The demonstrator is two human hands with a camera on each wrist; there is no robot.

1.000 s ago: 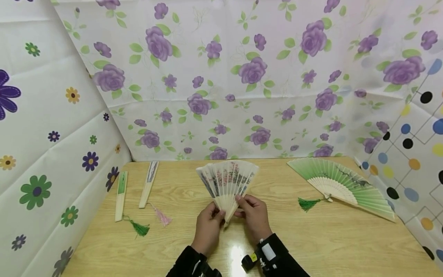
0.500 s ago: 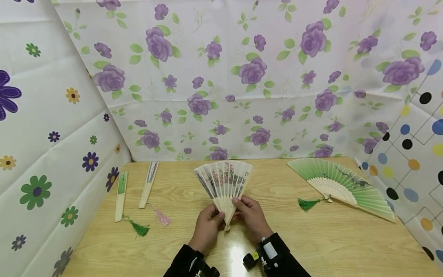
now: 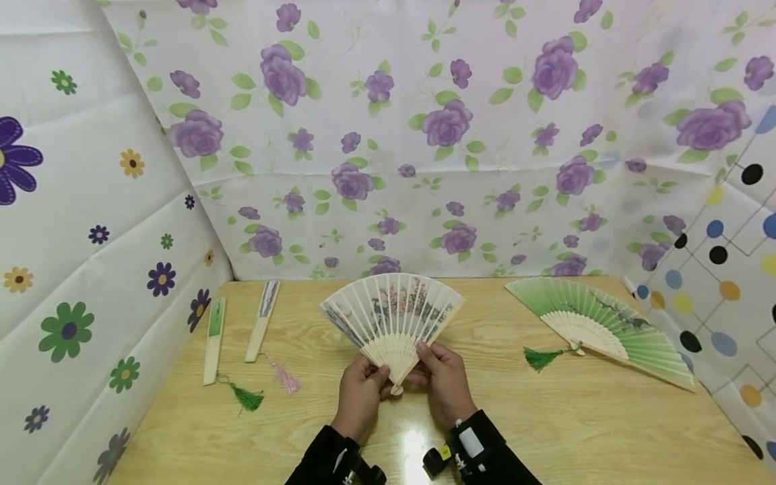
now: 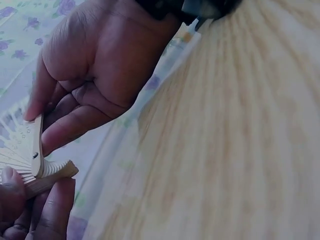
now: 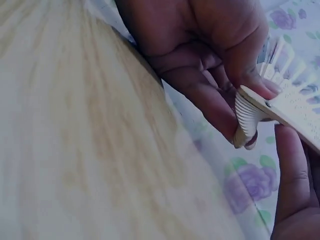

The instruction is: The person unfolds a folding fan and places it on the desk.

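Flowered cloth is hanging as a backdrop behind and beside a pale wooden bench [image 3: 545, 417], and everything is lying or being held over that wood.

Well off to the left of the left hand, a closed fan with a green tassel [image 3: 213, 331] is lying flat, and just beside it, a little nearer the hands, a second closed fan with a pink tassel [image 3: 262, 320] is resting at a slight slant.

At the near middle, the left hand [image 3: 359, 391] is pinching the left guard stick of the white painted fan [image 3: 391, 318] close to the pivot, thumb on top and fingers curled beneath. The right hand [image 3: 442, 378] is pinching the opposite guard stick in the same way. The fan is standing above both hands, raised off the bench, its leaf tilted away from the person.

Compared with half a second ago, the leaf is spreading noticeably wider: both edges are reaching further out to either side, and the ribs are fanning apart at the pivot. I judge that the opening is well under way but not complete, since the arc is falling short of a half circle.

Well off to the right of the right hand, a green fan [image 3: 597, 323] is lying fully open on the bench.
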